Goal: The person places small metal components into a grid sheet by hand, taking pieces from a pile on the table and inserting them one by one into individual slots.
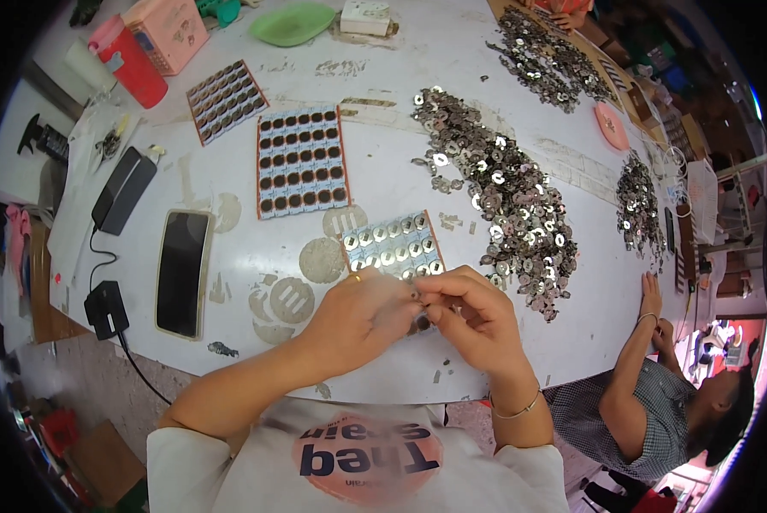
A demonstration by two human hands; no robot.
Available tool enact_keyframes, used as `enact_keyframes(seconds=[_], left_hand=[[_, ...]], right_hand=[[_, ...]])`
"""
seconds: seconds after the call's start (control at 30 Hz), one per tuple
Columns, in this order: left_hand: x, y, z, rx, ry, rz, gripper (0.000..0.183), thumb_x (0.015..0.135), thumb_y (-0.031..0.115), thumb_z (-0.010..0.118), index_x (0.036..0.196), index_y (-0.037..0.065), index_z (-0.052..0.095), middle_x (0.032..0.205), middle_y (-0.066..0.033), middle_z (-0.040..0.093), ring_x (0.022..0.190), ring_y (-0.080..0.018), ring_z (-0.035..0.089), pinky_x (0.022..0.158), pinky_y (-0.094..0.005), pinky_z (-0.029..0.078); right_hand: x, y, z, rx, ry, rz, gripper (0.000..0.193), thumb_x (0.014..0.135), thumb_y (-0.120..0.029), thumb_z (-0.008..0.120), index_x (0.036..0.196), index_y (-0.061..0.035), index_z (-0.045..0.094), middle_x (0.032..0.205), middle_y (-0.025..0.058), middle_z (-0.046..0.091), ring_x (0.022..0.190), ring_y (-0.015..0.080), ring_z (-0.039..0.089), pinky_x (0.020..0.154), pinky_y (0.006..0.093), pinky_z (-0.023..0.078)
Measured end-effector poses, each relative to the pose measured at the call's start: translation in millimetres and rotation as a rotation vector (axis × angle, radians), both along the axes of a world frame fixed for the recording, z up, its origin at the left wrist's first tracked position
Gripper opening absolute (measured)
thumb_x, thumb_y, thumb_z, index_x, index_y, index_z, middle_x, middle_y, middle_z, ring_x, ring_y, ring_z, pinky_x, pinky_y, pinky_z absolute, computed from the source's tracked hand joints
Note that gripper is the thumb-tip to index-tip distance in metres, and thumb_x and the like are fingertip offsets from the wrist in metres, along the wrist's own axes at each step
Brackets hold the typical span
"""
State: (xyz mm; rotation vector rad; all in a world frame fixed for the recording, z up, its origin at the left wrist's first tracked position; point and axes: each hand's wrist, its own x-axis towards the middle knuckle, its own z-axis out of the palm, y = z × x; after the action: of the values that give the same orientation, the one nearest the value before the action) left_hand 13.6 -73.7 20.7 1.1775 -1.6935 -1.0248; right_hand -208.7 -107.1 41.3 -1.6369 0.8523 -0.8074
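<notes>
The discs (387, 257) on the board (392, 243) could get knocked askew should the left hand (362, 318) and right hand (483, 329) bump while so close together; a careless nudge might shift the board, which lies just beyond and partly beneath them. The left hand, blurred, bends inward, its grip impossible to tell. The right turns inward, thumb and forefinger nearly together, any held piece unclear; the pile (524, 214) lies beyond it, rightward.

Bright, even light; piled metal pieces (533, 218) glint; left hand (368, 315) blurred; fisheye edges dark.
</notes>
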Motion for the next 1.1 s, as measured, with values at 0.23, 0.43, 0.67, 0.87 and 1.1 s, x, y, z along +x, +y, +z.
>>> enact_keyframes(seconds=[0.23,0.43,0.67,0.87,1.1], left_hand=[[1.3,0.3,-8.0,-0.205,-0.242,-0.029,0.023,0.091,0.012,0.078,0.114,0.009,0.073,0.113,-0.0065,0.071,0.109,-0.0265,0.068,0.091,-0.0403,0.054],[3.3,3.8,-21.3,-0.348,-0.527,-0.061,0.032,0.089,0.018,0.079,0.121,0.016,0.074,0.144,-0.0056,0.06,0.143,-0.0268,0.052,0.117,-0.0479,0.041],[11.8,2.8,-22.7,-0.327,-0.585,-0.158,0.035,0.091,0.023,0.078,0.126,0.02,0.075,0.151,-0.0048,0.058,0.147,-0.0266,0.049,0.123,-0.0478,0.038],[15.0,3.0,-24.2,-0.32,-0.583,-0.197,0.039,0.091,0.022,0.079,0.13,0.02,0.073,0.156,-0.0056,0.055,0.15,-0.0268,0.047,0.125,-0.0479,0.035],[15.8,4.6,-26.2,-0.318,-0.587,-0.213,0.04,0.091,0.022,0.078,0.131,0.019,0.072,0.157,-0.0064,0.054,0.152,-0.0278,0.045,0.126,-0.0497,0.033]], right_hand=[[-3.9,-5.3,19.6,-0.328,0.342,0.049,0.03,0.09,0.007,0.073,0.117,-0.0039,0.075,0.101,0.0051,0.074,0.086,0.0109,0.066,0.074,0.0268,0.055],[-24.0,-11.1,-14.1,0.315,0.149,-0.081,0.012,0.095,0.002,0.071,0.107,-0.0015,0.073,0.091,-0.0003,0.072,0.075,0.0055,0.063,0.069,0.0248,0.053],[-14.9,-14.3,-22.2,0.14,0.363,-0.064,0.017,0.094,-0.001,0.073,0.111,-0.001,0.072,0.088,0.0029,0.07,0.072,0.0069,0.063,0.065,0.0242,0.051],[-10.6,-11.4,-16.1,0.09,0.443,-0.095,0.014,0.094,-0.001,0.077,0.107,-0.0013,0.072,0.085,0.0018,0.067,0.07,0.0063,0.06,0.062,0.024,0.049],[-10.6,-11.5,-12.7,-0.042,0.512,-0.029,0.016,0.093,-0.001,0.079,0.108,-0.0013,0.072,0.086,0.0009,0.067,0.068,0.0058,0.057,0.061,0.0229,0.046]])
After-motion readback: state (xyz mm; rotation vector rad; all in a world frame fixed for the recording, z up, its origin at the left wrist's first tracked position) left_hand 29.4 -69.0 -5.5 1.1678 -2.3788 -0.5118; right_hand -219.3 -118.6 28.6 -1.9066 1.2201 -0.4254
